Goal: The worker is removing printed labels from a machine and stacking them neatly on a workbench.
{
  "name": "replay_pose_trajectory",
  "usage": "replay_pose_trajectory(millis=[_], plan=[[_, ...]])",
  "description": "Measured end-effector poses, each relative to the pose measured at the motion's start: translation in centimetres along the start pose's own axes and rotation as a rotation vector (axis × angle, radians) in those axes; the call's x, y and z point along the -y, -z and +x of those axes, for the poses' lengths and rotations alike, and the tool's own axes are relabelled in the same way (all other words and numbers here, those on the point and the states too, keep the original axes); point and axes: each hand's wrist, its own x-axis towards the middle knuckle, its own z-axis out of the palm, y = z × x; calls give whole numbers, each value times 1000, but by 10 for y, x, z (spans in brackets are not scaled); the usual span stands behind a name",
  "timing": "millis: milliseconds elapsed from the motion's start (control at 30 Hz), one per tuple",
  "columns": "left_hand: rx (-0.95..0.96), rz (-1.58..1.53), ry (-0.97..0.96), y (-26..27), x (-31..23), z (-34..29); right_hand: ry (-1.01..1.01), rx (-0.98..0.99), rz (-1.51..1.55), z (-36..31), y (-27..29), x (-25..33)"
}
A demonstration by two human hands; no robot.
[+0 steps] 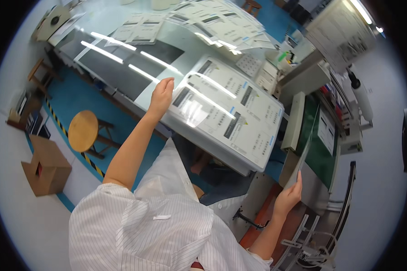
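Observation:
In front of me lies a thick stack of printed sheets (230,141), its glossy top reflecting the ceiling lights. Raised beside the stack's left edge is my left hand (161,97), its fingers pressed together and slightly bent. Whether it pinches something clear there cannot be made out. My right hand (288,196), lower and to the right, is closed at the near end of a thin sheet (305,151). That sheet shows nearly edge-on as a pale, narrow band against the green bed of a machine (320,165).
More printed sheets (212,20) spread over the far end of the glass-topped table (156,92). At the left, a wooden stool (83,131) and an open cardboard box (49,167) stand on the floor. Machine rails (298,241) rise near my right forearm.

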Motion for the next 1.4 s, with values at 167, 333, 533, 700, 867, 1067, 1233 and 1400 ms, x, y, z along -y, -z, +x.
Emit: replay_pose_trajectory(millis=[167,333,533,700,867,1067,1233,1400], plan=[[135,-252,64,21,-46,-4,656,19,35,-15,-19,54],[455,-591,556,34,-67,-3,843,176,49,-28,-49,51],[437,-269,427,33,-53,-8,821,200,-85,-25,-55,45],[208,223,145,36,-46,-30,662,244,-217,-14,-66,48],[76,552,48,37,-43,-36,526,310,-123,-22,-82,42],[105,719,6,31,-47,-37,436,309,-99,-23,-83,40],[169,759,-45,28,-53,-39,427,281,-107,-21,-82,37],[188,770,-29,30,-50,-37,395,292,-38,-19,-83,30]])
